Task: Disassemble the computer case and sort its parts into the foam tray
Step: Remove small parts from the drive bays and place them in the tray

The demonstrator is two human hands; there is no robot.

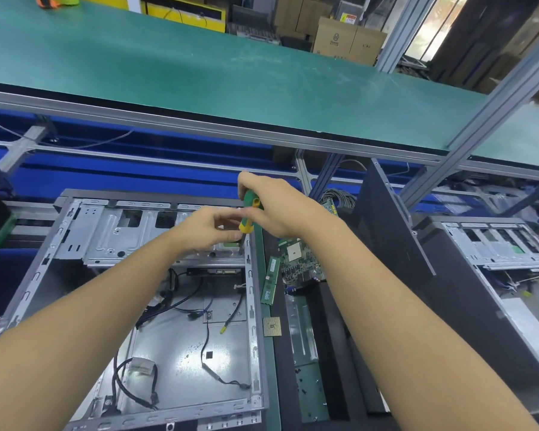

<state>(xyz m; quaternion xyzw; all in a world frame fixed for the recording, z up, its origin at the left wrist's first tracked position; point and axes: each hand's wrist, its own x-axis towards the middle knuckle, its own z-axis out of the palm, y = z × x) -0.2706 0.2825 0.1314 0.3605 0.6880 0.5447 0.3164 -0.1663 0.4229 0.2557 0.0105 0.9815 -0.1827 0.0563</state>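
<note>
Green-matted factory bench. An open computer case (35, 275) lies left of a black foam tray (339, 321) holding a motherboard (299, 259), RAM stick (269, 279) and CPU (272, 326). The right hand (280, 209) clenches a screwdriver (250, 213) over the drive cage (122, 237). The left hand (209, 228) has its fingers curled beside the tool's lower end, contact unclear. Best to keep the driver square and firmly seated.

You have a single view, from the wide-angle camera on your head. It faces forward and down over the bench, close in. Your forearms rise from the bottom corners, and your left hand (210, 227) and right hand (274, 209) meet near mid-frame. The open grey sheet-metal computer case (252, 321) fills the lower left, the black foam tray (339, 368) the lower right. The green-topped, aluminium-edged shelf (199, 73) bows across the top.
</note>
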